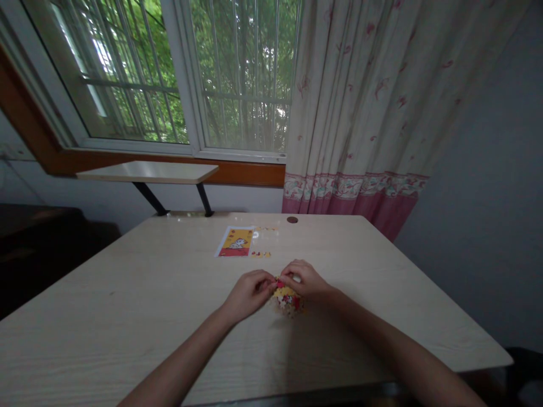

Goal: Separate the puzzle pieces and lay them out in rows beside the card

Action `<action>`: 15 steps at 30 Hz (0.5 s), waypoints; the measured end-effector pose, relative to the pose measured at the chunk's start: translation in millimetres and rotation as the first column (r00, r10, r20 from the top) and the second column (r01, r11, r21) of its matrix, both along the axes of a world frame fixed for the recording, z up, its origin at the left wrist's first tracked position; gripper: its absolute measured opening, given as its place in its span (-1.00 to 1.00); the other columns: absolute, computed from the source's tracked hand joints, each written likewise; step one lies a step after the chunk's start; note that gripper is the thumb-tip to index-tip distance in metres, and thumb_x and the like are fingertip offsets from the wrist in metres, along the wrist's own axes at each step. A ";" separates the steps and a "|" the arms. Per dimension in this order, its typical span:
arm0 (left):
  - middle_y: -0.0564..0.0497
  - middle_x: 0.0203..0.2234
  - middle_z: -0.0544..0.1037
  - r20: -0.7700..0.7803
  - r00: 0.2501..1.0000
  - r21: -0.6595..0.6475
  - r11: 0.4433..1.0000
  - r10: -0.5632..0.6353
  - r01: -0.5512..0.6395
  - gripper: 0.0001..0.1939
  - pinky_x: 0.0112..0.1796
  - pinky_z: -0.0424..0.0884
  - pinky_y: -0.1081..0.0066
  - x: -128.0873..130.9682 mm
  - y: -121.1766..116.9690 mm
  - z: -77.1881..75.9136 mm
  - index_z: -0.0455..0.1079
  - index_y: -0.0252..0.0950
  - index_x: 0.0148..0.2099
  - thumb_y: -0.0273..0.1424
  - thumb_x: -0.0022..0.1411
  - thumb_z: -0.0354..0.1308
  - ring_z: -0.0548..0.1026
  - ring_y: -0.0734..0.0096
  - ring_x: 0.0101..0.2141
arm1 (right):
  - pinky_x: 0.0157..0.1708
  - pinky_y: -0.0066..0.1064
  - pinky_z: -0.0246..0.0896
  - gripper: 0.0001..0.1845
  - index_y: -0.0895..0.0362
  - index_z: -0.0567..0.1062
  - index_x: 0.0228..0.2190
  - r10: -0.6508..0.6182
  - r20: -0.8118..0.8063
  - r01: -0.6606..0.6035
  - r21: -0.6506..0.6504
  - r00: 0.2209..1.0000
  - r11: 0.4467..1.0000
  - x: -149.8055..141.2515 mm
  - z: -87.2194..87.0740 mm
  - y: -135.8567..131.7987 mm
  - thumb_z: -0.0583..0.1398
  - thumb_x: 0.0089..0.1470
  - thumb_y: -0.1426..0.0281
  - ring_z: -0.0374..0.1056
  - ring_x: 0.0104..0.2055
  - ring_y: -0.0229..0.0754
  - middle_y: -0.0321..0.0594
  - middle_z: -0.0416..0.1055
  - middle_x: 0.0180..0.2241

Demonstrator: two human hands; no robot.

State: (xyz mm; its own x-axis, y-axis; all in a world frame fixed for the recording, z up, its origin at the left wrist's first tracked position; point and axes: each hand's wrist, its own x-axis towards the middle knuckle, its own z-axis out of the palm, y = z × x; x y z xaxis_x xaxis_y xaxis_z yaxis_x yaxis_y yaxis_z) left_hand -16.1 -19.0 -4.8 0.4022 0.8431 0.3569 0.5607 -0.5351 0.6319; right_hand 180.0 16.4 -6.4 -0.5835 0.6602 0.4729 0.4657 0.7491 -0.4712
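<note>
Over the pile of small jigsaw puzzle pieces [287,302], my two hands meet with their fingertips almost together. A red puzzle piece [280,284] shows between them. My left hand [249,294] comes from the left with thumb and forefinger pinched on a piece. From the right, my right hand [309,280] is also closed in a pinch, and its fingers partly cover the pile. The pieces are yellow, red and pale, heaped loosely. Beyond the hands lies a picture sheet [235,242] with a spotted dog on yellow and red.
Beside the sheet, a few puzzle pieces [261,254] lie in a row, and more small yellow pieces [266,229] lie farther back. A raised shelf [148,171] stands at the table's [148,294] back left. A curtain [352,113] hangs behind.
</note>
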 end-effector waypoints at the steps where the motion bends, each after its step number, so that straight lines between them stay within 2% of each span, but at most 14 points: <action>1: 0.05 -0.57 0.41 0.009 1.000 -0.013 1.000 0.004 -0.004 -0.78 -0.52 0.17 0.54 0.3 -0.1 -0.4 0.43 -0.33 -0.34 -0.31 0.18 0.02 0.29 0.53 -0.55 | -0.29 -0.44 0.12 -0.82 0.13 0.47 -0.45 -0.003 -0.005 0.003 0.006 1.000 1.000 -1.0 -0.5 -0.8 0.12 0.05 0.31 0.30 -0.39 -0.27 -0.25 0.42 -0.49; 6: 0.09 -0.65 0.36 0.109 0.994 -0.127 0.992 0.020 -0.006 -0.75 -0.57 0.12 0.55 1.0 1.1 -3.0 0.43 -0.36 -0.40 -0.28 0.13 0.05 0.22 0.56 -0.60 | -0.28 -0.42 0.10 -0.82 0.12 0.46 -0.46 -0.016 -0.048 0.018 0.027 0.999 0.999 -4.5 -0.1 -5.8 0.12 0.06 0.30 0.30 -0.39 -0.27 -0.25 0.43 -0.49; 9: 0.09 -0.66 0.36 0.227 0.973 -0.215 0.977 0.052 -0.002 -0.71 -0.58 0.11 0.55 0.9 3.5 -3.6 0.41 -0.39 -0.41 -0.24 0.11 0.07 0.22 0.57 -0.62 | -0.26 -0.40 0.08 -0.82 0.10 0.46 -0.42 -0.079 -0.098 0.085 0.050 0.992 0.995 -5.0 1.0 -8.3 0.11 0.08 0.29 0.31 -0.36 -0.26 -0.24 0.44 -0.45; 12: 0.06 -0.64 0.39 0.367 0.924 -0.278 0.961 0.106 0.000 -0.70 -0.56 0.15 0.54 0.5 7.1 -4.6 0.39 -0.40 -0.41 -0.21 0.08 0.09 0.26 0.55 -0.60 | -0.27 -0.38 0.07 -0.82 0.10 0.46 -0.44 -0.128 -0.118 0.142 0.121 0.985 0.982 -4.7 0.3 -8.8 0.13 0.07 0.28 0.31 -0.36 -0.24 -0.23 0.45 -0.46; 15: 0.04 -0.62 0.42 0.439 0.889 -0.303 0.953 0.129 0.011 -0.71 -0.52 0.20 0.52 0.5 10.4 -7.0 0.38 -0.40 -0.43 -0.23 0.05 0.12 0.30 0.53 -0.57 | -0.28 -0.37 0.05 -0.83 0.12 0.46 -0.46 -0.120 -0.111 0.141 0.201 0.987 0.969 -4.7 -1.7 -8.6 0.15 0.05 0.30 0.31 -0.38 -0.25 -0.24 0.45 -0.48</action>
State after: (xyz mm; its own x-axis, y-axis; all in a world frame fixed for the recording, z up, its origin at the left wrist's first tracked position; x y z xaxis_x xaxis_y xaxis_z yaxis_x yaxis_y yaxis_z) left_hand -15.6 -8.6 -11.8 0.2040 0.9531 0.2234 0.2040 -0.2646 0.9425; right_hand 175.3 7.8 -8.1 -0.4433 0.6087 0.6580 0.5255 0.7712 -0.3594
